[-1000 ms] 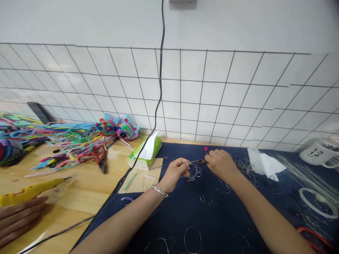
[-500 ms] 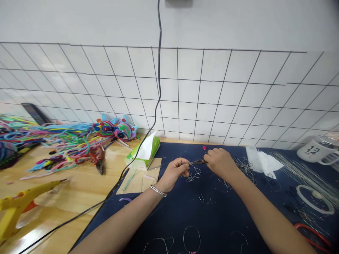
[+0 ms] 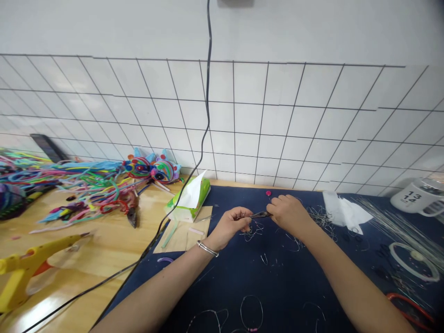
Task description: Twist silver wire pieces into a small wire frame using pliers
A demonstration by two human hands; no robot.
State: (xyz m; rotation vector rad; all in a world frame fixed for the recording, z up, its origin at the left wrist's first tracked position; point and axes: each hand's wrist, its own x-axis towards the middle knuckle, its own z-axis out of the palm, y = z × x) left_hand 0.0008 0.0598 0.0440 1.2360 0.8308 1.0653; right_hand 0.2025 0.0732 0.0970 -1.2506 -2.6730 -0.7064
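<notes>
My right hand (image 3: 286,212) is closed around the handles of a pair of pliers (image 3: 259,214), whose dark jaws point left. The jaws reach the fingertips of my left hand (image 3: 234,225), which pinches a thin beaded wire (image 3: 255,230). Loops of that wire hang below the fingers over the dark blue mat (image 3: 294,286). Where the jaws meet the wire is too small to make out. Nearer to me lie a wire ring with pink beads (image 3: 252,313) and another bent wire (image 3: 204,314).
Tangled wire (image 3: 321,219), white tissue (image 3: 348,215) and straight wires (image 3: 398,222) lie right, near a white mug (image 3: 418,196). A tissue pack (image 3: 190,201) stands left. Beyond are a yellow glue gun (image 3: 38,259), colourful pipe cleaners (image 3: 86,180) and a hanging black cable (image 3: 208,88).
The fingers of my left hand have shifted slightly and the wire loops beneath them have turned a little. The pliers stay in my right hand, almost in the same place.
</notes>
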